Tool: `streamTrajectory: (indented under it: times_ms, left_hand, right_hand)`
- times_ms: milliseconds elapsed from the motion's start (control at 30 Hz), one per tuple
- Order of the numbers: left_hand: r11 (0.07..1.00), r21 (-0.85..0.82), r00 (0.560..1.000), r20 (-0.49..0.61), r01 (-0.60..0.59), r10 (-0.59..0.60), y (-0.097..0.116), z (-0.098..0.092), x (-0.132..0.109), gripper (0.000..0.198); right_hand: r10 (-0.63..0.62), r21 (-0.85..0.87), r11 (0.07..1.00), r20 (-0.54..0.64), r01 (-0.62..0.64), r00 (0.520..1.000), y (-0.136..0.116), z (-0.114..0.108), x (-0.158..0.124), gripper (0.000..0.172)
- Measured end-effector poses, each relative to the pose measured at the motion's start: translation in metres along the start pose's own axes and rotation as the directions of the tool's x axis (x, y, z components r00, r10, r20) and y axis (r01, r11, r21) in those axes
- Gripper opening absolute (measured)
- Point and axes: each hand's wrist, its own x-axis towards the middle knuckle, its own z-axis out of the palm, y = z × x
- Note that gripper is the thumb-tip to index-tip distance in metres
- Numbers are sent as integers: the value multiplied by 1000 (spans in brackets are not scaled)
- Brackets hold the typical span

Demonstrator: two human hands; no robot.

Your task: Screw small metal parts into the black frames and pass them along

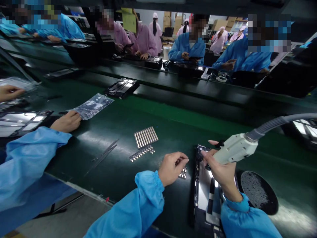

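My right hand (223, 173) is wrapped round a pale electric screwdriver (236, 148) with a grey corrugated hose. Its black front end points down at the upper part of a flat black device frame (201, 195) with silvery panels. My left hand (173, 167) is just left of that frame, thumb and fingertips pinched together; whatever is between them is too small to make out. Partly behind this hand lies a small group of metal parts (183, 173). Further left are a strip of small parts (141, 153) and a ribbed block of metal strips (146, 137).
A black dish (272, 206) of tiny pieces, probably screws, stands right of the frame. At left, a co-worker's hand (66, 121) touches a clear plastic bag (94, 105). Thin dark rods (105, 152) lie nearby. Another device (122, 87) sits farther back; people work opposite.
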Motion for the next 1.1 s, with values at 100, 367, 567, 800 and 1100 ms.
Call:
streamTrajectory:
  times_ms: [100, 367, 567, 800, 1100]
  left_hand:
    - [980, -172, 995, 27, 104, -101, -3, 0, 1, 16]
    - [615, -683, 910, 196, 394, -365, -4, 8, 5, 50]
    - [694, -618, 925, 175, 370, -337, -6, 7, 5, 49]
    - [784, -503, 929, 132, 364, -346, -4, 6, 5, 28]
    - [795, -492, 932, 126, 356, -340, -4, 6, 6, 21]
  right_hand:
    - [7, -7, 1000, 5, -7, 1000, 5, 0, 1, 39]
    - [12, 0, 1000, -17, -12, 1000, 2, 1, 0, 41]
    - [-24, 44, 999, -10, 24, 1000, -2, 9, 3, 40]
    - [-6, 94, 996, -28, 8, 1000, 5, 21, 4, 39]
    - [13, 47, 999, -9, -13, 1000, 4, 21, 2, 37]
